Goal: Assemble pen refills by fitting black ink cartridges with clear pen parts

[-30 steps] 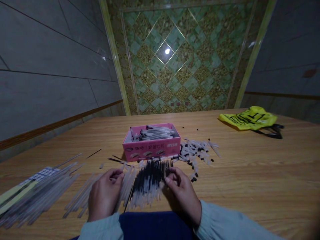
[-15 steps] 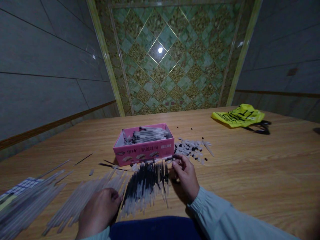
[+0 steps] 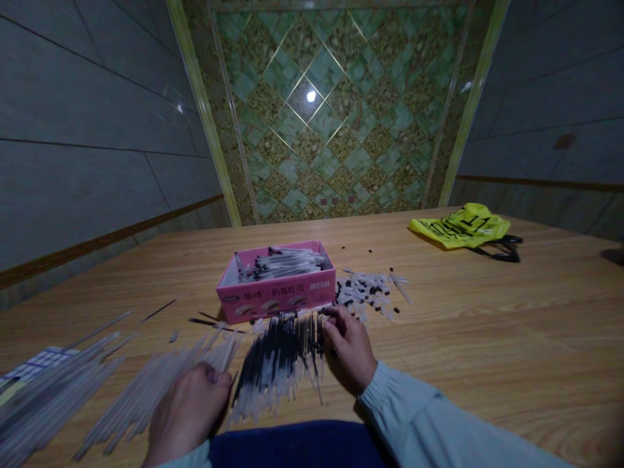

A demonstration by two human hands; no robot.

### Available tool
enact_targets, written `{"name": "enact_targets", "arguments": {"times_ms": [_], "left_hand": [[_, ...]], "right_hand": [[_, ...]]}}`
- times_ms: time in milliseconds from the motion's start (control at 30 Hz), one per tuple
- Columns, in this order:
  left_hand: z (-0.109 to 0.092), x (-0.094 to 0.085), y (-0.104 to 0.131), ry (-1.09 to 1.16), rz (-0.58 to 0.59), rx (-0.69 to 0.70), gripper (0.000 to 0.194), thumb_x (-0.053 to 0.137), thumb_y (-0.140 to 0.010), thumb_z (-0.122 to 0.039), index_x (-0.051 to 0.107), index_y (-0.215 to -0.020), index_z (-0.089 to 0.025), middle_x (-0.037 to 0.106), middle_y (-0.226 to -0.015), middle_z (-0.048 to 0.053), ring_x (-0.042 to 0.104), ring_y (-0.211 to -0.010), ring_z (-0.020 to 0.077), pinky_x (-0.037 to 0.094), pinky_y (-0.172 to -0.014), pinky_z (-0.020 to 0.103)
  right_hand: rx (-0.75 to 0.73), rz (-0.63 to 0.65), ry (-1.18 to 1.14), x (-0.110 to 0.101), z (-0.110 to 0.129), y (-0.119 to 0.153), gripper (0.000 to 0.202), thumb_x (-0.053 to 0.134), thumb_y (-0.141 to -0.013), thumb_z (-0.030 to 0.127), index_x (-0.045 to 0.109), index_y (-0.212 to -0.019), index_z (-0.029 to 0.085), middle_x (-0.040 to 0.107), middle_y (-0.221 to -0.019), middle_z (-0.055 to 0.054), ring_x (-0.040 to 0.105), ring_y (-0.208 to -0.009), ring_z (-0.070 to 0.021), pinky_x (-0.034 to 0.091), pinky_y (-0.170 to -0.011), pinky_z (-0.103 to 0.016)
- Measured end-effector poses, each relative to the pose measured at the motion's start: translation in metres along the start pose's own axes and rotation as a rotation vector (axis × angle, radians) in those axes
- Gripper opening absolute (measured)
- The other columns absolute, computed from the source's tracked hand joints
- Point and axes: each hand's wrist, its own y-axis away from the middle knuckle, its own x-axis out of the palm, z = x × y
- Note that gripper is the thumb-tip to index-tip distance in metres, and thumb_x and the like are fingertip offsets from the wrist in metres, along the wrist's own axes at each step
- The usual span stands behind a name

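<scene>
Between our hands, refills [image 3: 280,361] lie fanned on the surface; our right hand [image 3: 350,344] pinches their far tips, our left [image 3: 188,413] clenches clear tubes [image 3: 146,390]. A careless nudge could scatter the fan.

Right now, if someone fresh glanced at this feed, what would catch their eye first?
The pink box at the table's middle, filled with pen refills, stands out against the brown wooden table. Just in front of it lies a fan of black refills, with the right hand at its far end and the left hand on the clear tubes to the left. A yellow bag lies far right.
</scene>
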Motion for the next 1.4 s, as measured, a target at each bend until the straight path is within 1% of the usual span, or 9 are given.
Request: {"name": "enact_targets", "arguments": {"times_ms": [100, 200, 400, 533, 800, 967, 1167, 1300, 1400], "left_hand": [[-0.008, -0.003, 0.001, 0.125, -0.1, 0.014, 0.015, 0.046, -0.072, -0.033, 0.053, -0.062, -0.023, 0.062, -0.058, 0.007, 0.061, -0.062, 0.0268, 0.04, -0.057, 0.032], [-0.015, -0.001, 0.002, 0.523, -0.11, 0.018, 0.012, 0.054, -0.07, -0.033, 0.056, -0.071, -0.021, 0.062, -0.057, 0.002, 0.06, -0.059, 0.0208, 0.042, -0.057, 0.028], [-0.035, 0.015, 0.01, 1.456, 0.11, -0.052, 0.045, 0.075, -0.059, -0.034, 0.061, -0.098, -0.014, 0.066, -0.064, 0.0, 0.053, -0.049, 0.008, 0.038, -0.042, 0.016], [-0.053, 0.022, 0.012, 1.75, 0.244, -0.14, 0.022, 0.075, -0.06, -0.016, 0.065, -0.079, -0.01, 0.068, -0.072, 0.005, 0.058, -0.056, 0.008, 0.046, -0.046, 0.015], [-0.072, 0.031, 0.01, 1.868, 0.334, -0.138, 0.01, 0.068, -0.068, -0.007, 0.065, -0.077, -0.01, 0.068, -0.072, 0.004, 0.061, -0.058, 0.0087, 0.051, -0.051, 0.016], [-0.066, 0.039, 0.016, 1.796, 0.391, -0.078, 0.025, 0.074, -0.066, -0.017, 0.062, -0.087, -0.012, 0.069, -0.078, 0.005, 0.062, -0.061, 0.0099, 0.052, -0.053, 0.018], [-0.06, 0.041, 0.016, 1.81, 0.399, -0.132, 0.033, 0.075, -0.064, -0.013, 0.057, -0.093, -0.014, 0.071, -0.082, 0.007, 0.063, -0.062, 0.0113, 0.053, -0.056, 0.02], [-0.062, 0.042, 0.017, 1.862, 0.412, -0.155, 0.026, 0.069, -0.069, -0.009, 0.057, -0.091, -0.013, 0.071, -0.077, 0.007, 0.063, -0.057, 0.0111, 0.052, -0.052, 0.02], [-0.063, 0.038, 0.016, 1.926, 0.383, -0.172, 0.015, 0.062, -0.074, -0.008, 0.059, -0.088, -0.012, 0.071, -0.075, 0.008, 0.063, -0.056, 0.0117, 0.052, -0.05, 0.02]], "right_hand": [[-0.039, 0.054, 0.153, -0.004, 0.007, 0.001, 0.018, 0.049, -0.084, 0.021, 0.062, -0.097, 0.02, 0.065, -0.087, -0.003, 0.059, -0.081, -0.0175, 0.042, -0.073, -0.027], [-0.092, 0.146, 0.365, -0.005, 0.013, 0.003, 0.012, 0.056, -0.08, 0.024, 0.065, -0.088, 0.021, 0.063, -0.088, -0.004, 0.056, -0.088, -0.0194, 0.039, -0.077, -0.028], [-0.138, 0.244, 0.588, 0.0, 0.016, 0.006, 0.012, 0.062, -0.076, 0.03, 0.067, -0.079, 0.02, 0.058, -0.085, -0.005, 0.052, -0.089, -0.0213, 0.036, -0.076, -0.03], [-0.14, 0.222, 0.606, 0.003, 0.013, 0.007, 0.009, 0.062, -0.076, 0.027, 0.067, -0.077, 0.02, 0.058, -0.085, -0.005, 0.051, -0.09, -0.0215, 0.035, -0.077, -0.03], [-0.101, 0.187, 0.642, 0.0, 0.026, 0.009, 0.011, 0.06, -0.075, 0.029, 0.063, -0.074, 0.019, 0.062, -0.084, -0.005, 0.054, -0.086, -0.0203, 0.034, -0.073, -0.029], [0.014, 0.358, 0.821, -0.004, 0.042, 0.023, 0.027, 0.053, -0.076, 0.042, 0.066, -0.072, 0.017, 0.067, -0.071, -0.009, 0.061, -0.069, -0.0224, 0.033, -0.061, -0.03], [0.014, 0.415, 0.916, -0.001, 0.048, 0.028, 0.022, 0.052, -0.069, 0.029, 0.068, -0.072, 0.014, 0.069, -0.074, -0.015, 0.064, -0.067, -0.0262, 0.032, -0.056, -0.03], [0.054, 0.355, 0.841, 0.001, 0.042, 0.025, 0.016, 0.05, -0.063, 0.021, 0.065, -0.06, 0.014, 0.067, -0.065, -0.014, 0.06, -0.06, -0.0225, 0.029, -0.054, -0.029], [0.149, 0.294, 0.567, 0.002, 0.039, 0.023, 0.01, 0.049, -0.06, 0.018, 0.058, -0.055, 0.015, 0.058, -0.054, -0.006, 0.052, -0.054, -0.0163, 0.026, -0.051, -0.026]]}}
